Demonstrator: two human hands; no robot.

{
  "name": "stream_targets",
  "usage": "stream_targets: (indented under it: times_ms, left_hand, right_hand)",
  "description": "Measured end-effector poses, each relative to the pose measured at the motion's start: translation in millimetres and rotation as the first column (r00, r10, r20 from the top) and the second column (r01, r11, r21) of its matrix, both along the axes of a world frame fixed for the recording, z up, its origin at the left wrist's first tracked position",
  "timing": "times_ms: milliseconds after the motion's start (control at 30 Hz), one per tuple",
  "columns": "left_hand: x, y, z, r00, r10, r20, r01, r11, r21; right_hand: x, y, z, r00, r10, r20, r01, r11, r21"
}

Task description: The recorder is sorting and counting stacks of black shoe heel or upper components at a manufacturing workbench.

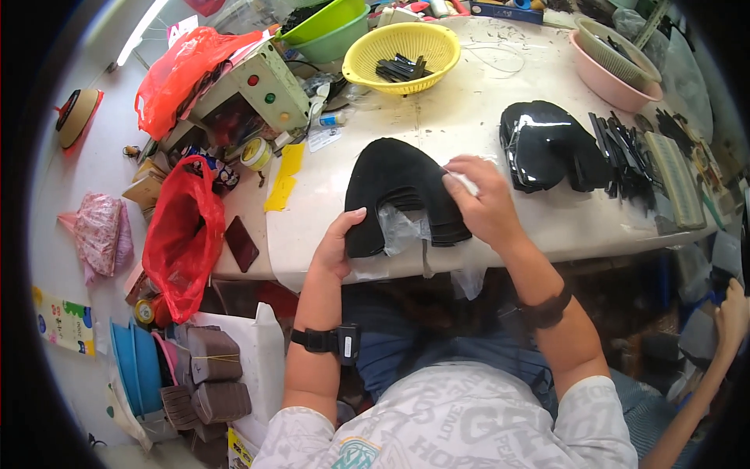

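Observation:
A thick stack of black U-shaped pieces (400, 173) lies near the table's front edge, its curved end pointing away from me. My left hand (337, 241) grips the stack's left leg, thumb on top and fingers partly hidden. At the upper right edge of the stack, my right hand (482, 199) is closed around a small white object (466, 184) whose kind I cannot make out. Clear crumpled plastic (402, 228) shows in the gap between the legs. To the right lies another black U-shaped stack (548, 144), shiny as if wrapped in clear plastic.
A yellow basket (402, 48) holding black strips stands at the back. Black strips (623, 156) and a pink basin (609, 76) are on the right. On the left are a red plastic bag (180, 242) and a phone (241, 244). Another person's hand (732, 316) shows far right.

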State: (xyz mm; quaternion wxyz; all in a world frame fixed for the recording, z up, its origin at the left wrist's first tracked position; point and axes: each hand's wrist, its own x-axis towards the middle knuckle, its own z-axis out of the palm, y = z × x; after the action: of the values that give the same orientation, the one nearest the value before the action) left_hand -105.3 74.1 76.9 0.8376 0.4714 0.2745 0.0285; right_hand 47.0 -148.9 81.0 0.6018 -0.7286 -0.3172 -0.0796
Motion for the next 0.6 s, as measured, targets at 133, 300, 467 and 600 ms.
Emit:
stream_targets:
  times_ms: [133,300,467,600]
  left_hand:
    - [2.1,6.3,-4.9,0.999,-0.034,0.036,0.034,0.999,-0.022]
    - [-5.6,8.1,-3.0,0.996,-0.056,0.075,0.061,0.996,-0.071]
    - [-4.5,8.5,-11.4,1.000,0.011,0.023,-0.011,1.000,-0.011]
    - [-1.0,10.2,-14.6,1.000,-0.015,0.017,0.015,1.000,-0.009]
  right_hand:
    - [-0.7,4.2,-14.9,0.965,0.045,-0.259,-0.008,0.990,0.143]
    - [7.6,4.5,-65.6,0.815,0.312,-0.488,-0.103,0.907,0.409]
    - [-1.7,-5.8,-70.7,0.739,0.321,-0.593,-0.077,0.914,0.399]
    - [-0.1,-9.5,-64.7,0.717,0.332,-0.613,-0.082,0.913,0.399]
